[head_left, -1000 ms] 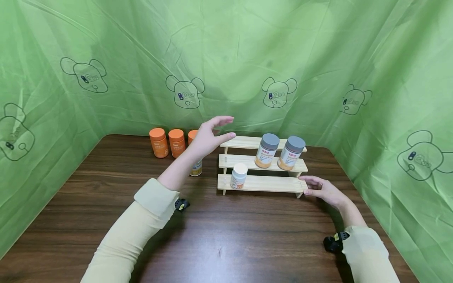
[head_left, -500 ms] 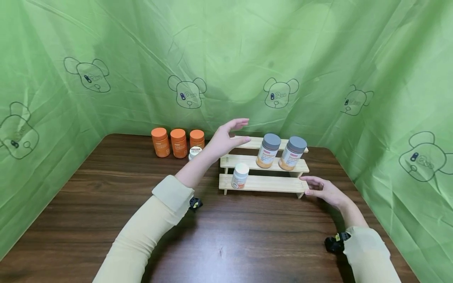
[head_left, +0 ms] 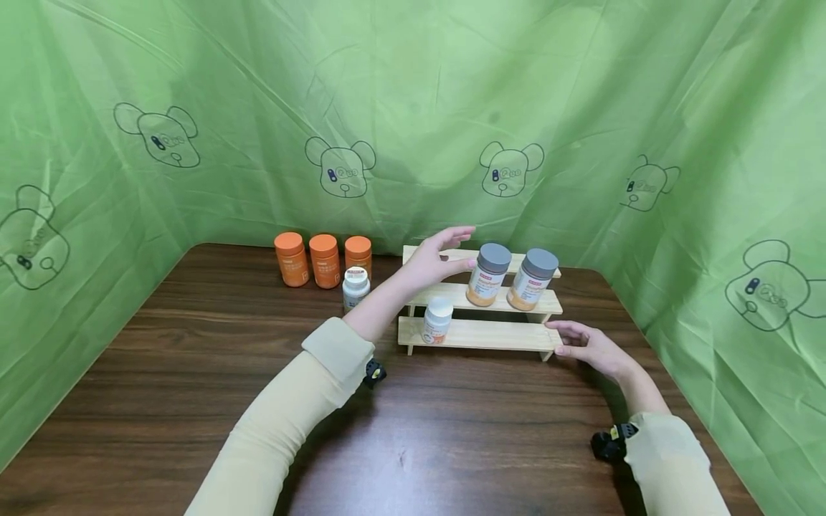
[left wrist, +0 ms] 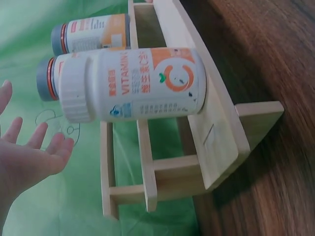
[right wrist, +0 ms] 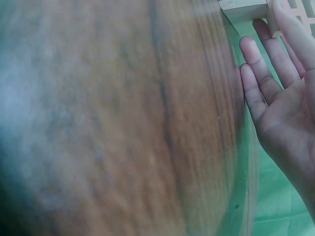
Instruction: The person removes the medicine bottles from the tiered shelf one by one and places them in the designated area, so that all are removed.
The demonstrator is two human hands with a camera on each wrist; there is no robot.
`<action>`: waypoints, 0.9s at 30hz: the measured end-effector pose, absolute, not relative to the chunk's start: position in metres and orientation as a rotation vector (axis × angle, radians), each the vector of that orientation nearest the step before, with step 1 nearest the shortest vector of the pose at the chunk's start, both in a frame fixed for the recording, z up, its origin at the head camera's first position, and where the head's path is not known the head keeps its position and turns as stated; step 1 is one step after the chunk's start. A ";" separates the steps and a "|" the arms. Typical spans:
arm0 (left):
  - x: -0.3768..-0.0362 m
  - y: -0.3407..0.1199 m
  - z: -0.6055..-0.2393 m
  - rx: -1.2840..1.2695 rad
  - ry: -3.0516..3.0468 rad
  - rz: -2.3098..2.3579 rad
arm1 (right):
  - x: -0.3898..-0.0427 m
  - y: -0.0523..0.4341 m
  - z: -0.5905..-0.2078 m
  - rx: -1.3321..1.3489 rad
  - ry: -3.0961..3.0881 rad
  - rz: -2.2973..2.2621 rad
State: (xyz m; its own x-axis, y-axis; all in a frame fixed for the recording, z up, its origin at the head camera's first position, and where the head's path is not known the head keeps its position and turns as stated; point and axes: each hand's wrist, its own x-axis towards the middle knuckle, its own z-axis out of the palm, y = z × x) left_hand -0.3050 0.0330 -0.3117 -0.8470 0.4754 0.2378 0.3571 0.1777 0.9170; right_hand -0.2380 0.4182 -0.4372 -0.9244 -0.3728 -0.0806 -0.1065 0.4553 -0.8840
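A three-step wooden rack [head_left: 490, 335] stands at the back of the table. On its lowest step is a white-capped vitamin bottle [head_left: 437, 320] [left wrist: 133, 83]. Two grey-capped bottles [head_left: 488, 274] [head_left: 532, 279] stand on the middle step. My left hand [head_left: 445, 256] hovers open above the rack's left end, fingers spread, just left of the nearer grey-capped bottle and holding nothing. My right hand [head_left: 584, 342] rests open on the table with its fingertips [right wrist: 256, 49] against the rack's front right corner.
Three orange bottles [head_left: 323, 260] line the back left by the green curtain [head_left: 413, 107]. A white-capped bottle [head_left: 355, 287] stands on the dark wood table [head_left: 193, 373] left of the rack. The curtain encloses the table at the back and both sides.
My left hand has moved right, from beside the orange bottles to over the rack's left end, uncovering the white-capped bottle on the table. The right hand has stayed put.
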 end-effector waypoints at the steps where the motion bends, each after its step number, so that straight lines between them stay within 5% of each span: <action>1: -0.306 0.035 -0.313 0.827 2.326 1.763 | -0.238 0.418 -0.437 -0.417 2.443 -1.457; 27: -0.310 0.074 -0.316 0.852 2.216 1.764 | -0.237 0.417 -0.435 -0.423 2.418 -1.469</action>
State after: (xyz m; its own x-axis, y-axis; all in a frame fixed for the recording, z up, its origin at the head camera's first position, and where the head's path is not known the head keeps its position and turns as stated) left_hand -0.3096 0.0736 -0.3162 -0.8187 0.5370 0.2033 0.3188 0.1305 0.9388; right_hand -0.2372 0.4169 -0.4349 -0.9180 -0.3874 -0.0850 -0.1031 0.4400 -0.8921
